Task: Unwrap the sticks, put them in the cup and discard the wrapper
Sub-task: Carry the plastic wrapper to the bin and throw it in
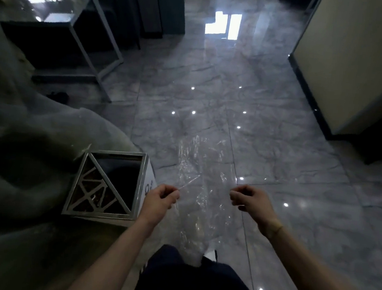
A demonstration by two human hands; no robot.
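— Where is the wrapper [199, 187]?
— It is held stretched over the floor [300, 154], pinched by the left hand [161, 197] and the right hand [248, 199], each grip clenched on an edge.
— How is it best discarded?
— It should be gathered small, then dropped into the bin [110, 184] just left.
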